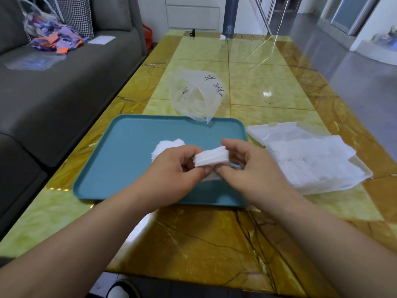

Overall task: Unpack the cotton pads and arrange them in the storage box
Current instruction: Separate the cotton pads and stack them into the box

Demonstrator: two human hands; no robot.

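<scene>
A small stack of white cotton pads [211, 158] is held above the teal tray [120, 160]. My left hand [178, 168] and my right hand [249, 166] pinch the stack from either side. More loose pads [166, 146] lie on the tray behind my left hand, partly hidden by it. The clear storage box [363, 175] stands to the right of the tray, with rows of white pads [307, 160] inside it. Its open lid [279, 130] lies at the back. The empty clear plastic bag [195, 95] lies just past the tray's far edge.
The yellow marble table [214, 239] runs away from me. A dark flask [229, 16] stands at its far end. A grey sofa [53, 91] runs along the left, with a bag of purple and orange items [51, 37] on it.
</scene>
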